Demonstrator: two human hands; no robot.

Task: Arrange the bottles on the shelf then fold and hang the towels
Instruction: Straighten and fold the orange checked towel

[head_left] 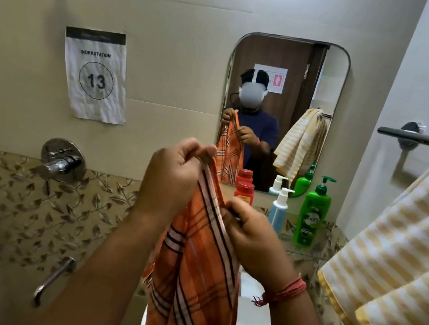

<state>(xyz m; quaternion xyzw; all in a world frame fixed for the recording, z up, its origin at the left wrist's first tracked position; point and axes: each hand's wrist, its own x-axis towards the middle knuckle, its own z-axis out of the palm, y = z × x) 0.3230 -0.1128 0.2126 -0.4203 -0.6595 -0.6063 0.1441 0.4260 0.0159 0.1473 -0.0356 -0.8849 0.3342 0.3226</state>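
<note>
Since both the left hand point(175, 176) and right hand point(252, 236) pinch its top hem, the thin orange striped cotton towel point(192, 269) hangs limp, light; take hold at corners.

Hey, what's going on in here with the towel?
A person stands at a bathroom mirror, holding up an orange striped towel. The left hand pinches its top edge and the right hand grips the edge a little lower, as if folding it. A yellow striped towel already hangs at the bar on the right. Three bottles, red, blue and green, stand on the glass shelf under the mirror.
</note>
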